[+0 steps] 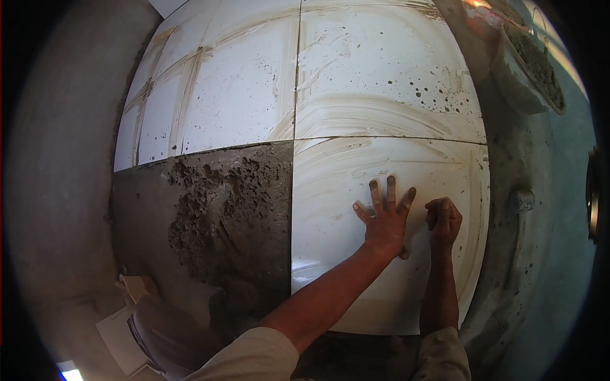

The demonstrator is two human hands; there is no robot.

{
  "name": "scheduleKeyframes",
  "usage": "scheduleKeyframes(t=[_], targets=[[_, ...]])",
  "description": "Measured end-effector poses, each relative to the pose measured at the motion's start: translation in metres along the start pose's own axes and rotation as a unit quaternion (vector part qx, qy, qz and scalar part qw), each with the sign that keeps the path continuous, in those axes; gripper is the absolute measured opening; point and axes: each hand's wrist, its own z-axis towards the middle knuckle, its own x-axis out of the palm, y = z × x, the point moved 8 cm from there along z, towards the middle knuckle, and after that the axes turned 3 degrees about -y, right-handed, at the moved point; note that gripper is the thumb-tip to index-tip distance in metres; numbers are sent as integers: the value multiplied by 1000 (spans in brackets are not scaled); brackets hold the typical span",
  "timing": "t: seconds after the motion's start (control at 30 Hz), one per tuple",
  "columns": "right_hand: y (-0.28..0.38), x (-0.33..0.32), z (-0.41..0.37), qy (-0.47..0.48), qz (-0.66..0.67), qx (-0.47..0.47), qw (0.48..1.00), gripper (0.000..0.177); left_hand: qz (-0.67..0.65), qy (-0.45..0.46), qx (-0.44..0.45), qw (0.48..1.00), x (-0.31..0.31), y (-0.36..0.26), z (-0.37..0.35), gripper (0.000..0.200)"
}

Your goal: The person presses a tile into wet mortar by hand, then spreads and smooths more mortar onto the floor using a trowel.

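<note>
My left hand [386,230] lies spread on a large white floor tile [337,241], its fingers apart and pointing away from me. Beside it, over the right part of the same tile, my right hand [443,219] is curled into a fist, with nothing showing in it. Brown smears mark the tile's surface, and its far edge meets other tiles along a thin joint. Left of the tile, a bed of wet grey-brown mortar [219,209] lies exposed, rough and lumpy toward its far side.
More smeared white tiles [248,82] extend ahead. A tub [511,79] of mortar stands at the upper right. A small pale object [522,200] lies on the dirty strip right of the tile. A bare wall [63,127] rises at left; a cardboard piece [135,286] sits lower left.
</note>
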Motion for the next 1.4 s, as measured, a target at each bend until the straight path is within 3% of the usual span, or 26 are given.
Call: scheduleKeyframes(t=[0.03,0.17,0.37,0.43,0.6,0.7,0.77,0.8,0.87,0.9,0.97,1.1,1.17,1.23,1.3,1.37,1.4], targets=[[5,2,-1,-2,15,12,1000,46,-4,-3,-5,1000,-2,1,-1,138],[63,37,14,62,47,-85,993,46,2,3,-16,1000,-3,-1,-2,137],[-12,16,8,33,10,-44,998,41,4,-39,-7,999,0,1,-5,136],[-6,21,13,31,-56,-73,995,38,2,-38,-4,999,1,-1,-7,135],[-7,20,11,24,-62,-68,995,36,12,-45,2,999,2,0,-7,136],[-3,15,15,25,-82,-99,991,36,13,-60,8,998,-4,0,-7,126],[-4,21,13,27,-81,-89,992,36,9,-87,39,995,-11,7,-11,101],[-1,23,12,26,-71,-75,994,36,14,-94,15,995,-5,29,-8,101],[-5,23,14,28,-77,-83,993,36,-19,-273,131,953,-12,55,-10,78],[-6,23,14,34,-82,-84,992,35,63,-308,120,942,-21,71,-21,75],[-6,24,14,31,-93,-78,992,35,45,-331,124,934,-12,113,-36,73],[-6,38,10,55,-130,-71,987,34,55,-344,74,934,-3,127,-61,69],[14,56,4,30,-308,-187,932,27,56,-340,75,936,-6,125,-61,67],[29,76,4,40,-361,-220,905,25,56,-352,75,931,-9,125,-59,68],[48,102,1,64,-413,-238,877,29,51,-349,63,934,-4,128,-62,68],[86,129,5,47,-505,-347,789,50,52,-354,68,931,-8,125,-62,69],[80,129,5,46,-505,-346,789,50,52,-354,70,931,-8,126,-61,69]])
